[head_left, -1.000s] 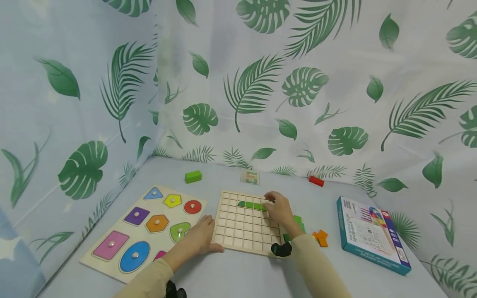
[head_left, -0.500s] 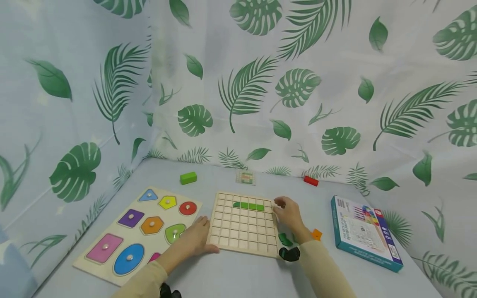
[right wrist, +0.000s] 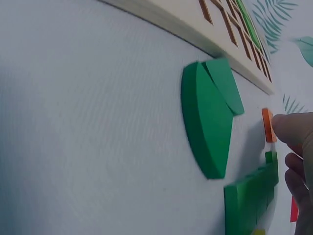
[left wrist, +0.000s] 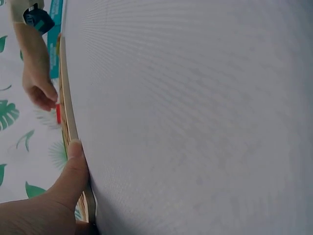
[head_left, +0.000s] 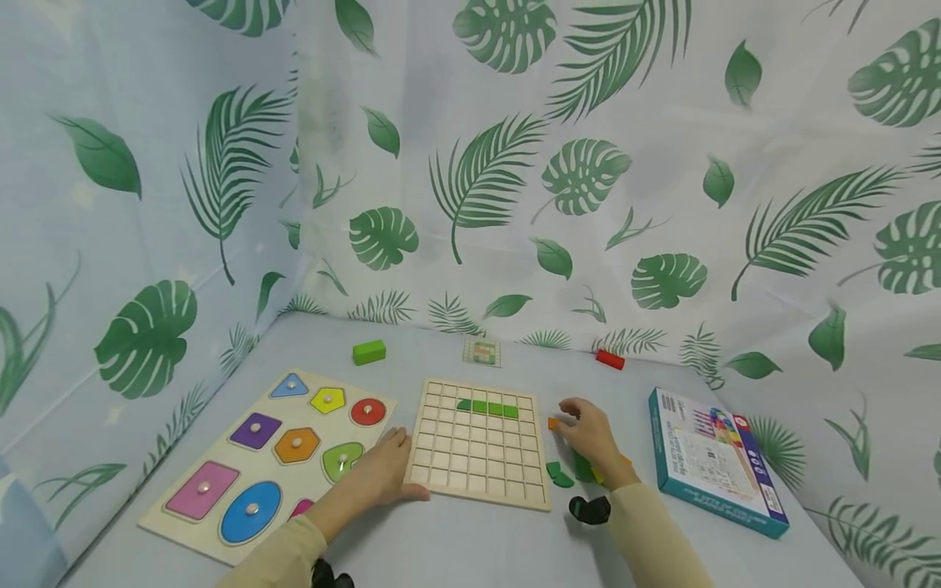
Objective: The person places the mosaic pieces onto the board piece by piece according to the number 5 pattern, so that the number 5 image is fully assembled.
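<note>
A wooden grid board [head_left: 470, 465] lies at the middle of the table with a row of green pieces [head_left: 488, 408] in its upper squares. My left hand [head_left: 385, 469] rests at its near left corner, thumb along the front edge; the left wrist view shows the thumb [left wrist: 73, 169] pressed to the rim, other fingers mostly hidden. Beyond the board's right edge my right hand [head_left: 588, 433] pinches a small orange block [right wrist: 268, 125] between thumb and fingers. Beneath that hand lie dark green pieces [right wrist: 208, 120] and a longer stepped green piece [right wrist: 252, 196], partly hidden.
On the left lies a shape puzzle board [head_left: 283, 408] with knobbed pieces. Toward the back are a light green block [head_left: 369, 352], a small patterned card [head_left: 482, 352] and a red block [head_left: 609, 359]. A teal-sided box [head_left: 716, 457] stands at the right.
My right hand has drawn back from the board's green row to its right side, and an orange block now shows at its fingertips. My left hand stays at the board's corner.
</note>
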The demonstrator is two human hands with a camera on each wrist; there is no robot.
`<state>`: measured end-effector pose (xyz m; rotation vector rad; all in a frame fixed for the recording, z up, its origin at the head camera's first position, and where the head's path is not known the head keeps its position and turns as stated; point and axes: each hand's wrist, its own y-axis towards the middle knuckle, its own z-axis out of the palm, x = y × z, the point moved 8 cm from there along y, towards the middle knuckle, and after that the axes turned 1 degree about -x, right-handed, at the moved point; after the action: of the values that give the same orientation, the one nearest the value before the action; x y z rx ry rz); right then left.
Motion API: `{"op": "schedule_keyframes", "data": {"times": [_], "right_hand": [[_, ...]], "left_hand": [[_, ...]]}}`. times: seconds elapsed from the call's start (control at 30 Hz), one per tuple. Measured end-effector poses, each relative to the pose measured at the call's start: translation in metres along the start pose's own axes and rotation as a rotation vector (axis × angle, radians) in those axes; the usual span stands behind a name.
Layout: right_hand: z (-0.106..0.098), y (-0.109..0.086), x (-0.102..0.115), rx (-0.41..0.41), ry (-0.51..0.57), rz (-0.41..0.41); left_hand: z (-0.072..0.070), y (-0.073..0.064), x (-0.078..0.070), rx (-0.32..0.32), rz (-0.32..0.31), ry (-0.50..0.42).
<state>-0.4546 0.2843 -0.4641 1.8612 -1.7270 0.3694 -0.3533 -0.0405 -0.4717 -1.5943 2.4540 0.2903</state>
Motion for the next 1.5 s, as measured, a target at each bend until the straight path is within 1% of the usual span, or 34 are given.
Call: {"op": "schedule_keyframes", "data": {"times": [0.1, 0.23, 0.4, 0.53, 0.63, 0.8, 0.9, 1.07, 1.17, 1.3, 1.5], "right_hand": [[0.002, -0.001, -0.006, 0.031, -0.019, 0.021], [0.002, -0.003, -0.009, 0.044, -0.033, 0.014], [0.001, -0.002, -0.01, 0.057, -0.026, -0.003], [0.002, -0.002, -0.005, 0.066, -0.014, -0.043], [0.004, -0.002, -0.001, 0.063, -0.024, -0.056], [0.007, -0.002, 0.002, 0.024, -0.048, -0.048], [0.007, -0.002, 0.002, 0.01, -0.052, -0.044], [0.005, 0.001, 0.003, 0.0, -0.012, -0.015], [0.004, 0.002, 0.01, -0.028, 0.032, -0.036], [0.007, 0.002, 0.027, -0.061, 0.075, -0.101], [0.019, 0.0, 0.051, -0.061, 0.165, -0.187]], "left_hand": [[0.0, 0.0, 0.001, -0.001, -0.001, -0.001], [-0.001, 0.0, 0.001, -0.002, -0.008, -0.015], [-0.004, -0.002, 0.001, -0.011, -0.008, -0.039], [-0.004, -0.004, 0.002, -0.015, -0.013, -0.043], [-0.003, -0.004, 0.001, -0.015, -0.009, -0.055], [-0.003, -0.004, -0.003, -0.012, 0.016, -0.062], [-0.003, -0.004, -0.004, -0.002, 0.022, -0.063], [-0.004, -0.004, -0.005, 0.052, 0.019, -0.079], [-0.005, -0.005, -0.005, 0.078, 0.013, -0.079], [-0.007, -0.005, -0.005, 0.084, 0.012, -0.072], [-0.006, -0.006, -0.006, 0.089, 0.001, -0.068]]}}
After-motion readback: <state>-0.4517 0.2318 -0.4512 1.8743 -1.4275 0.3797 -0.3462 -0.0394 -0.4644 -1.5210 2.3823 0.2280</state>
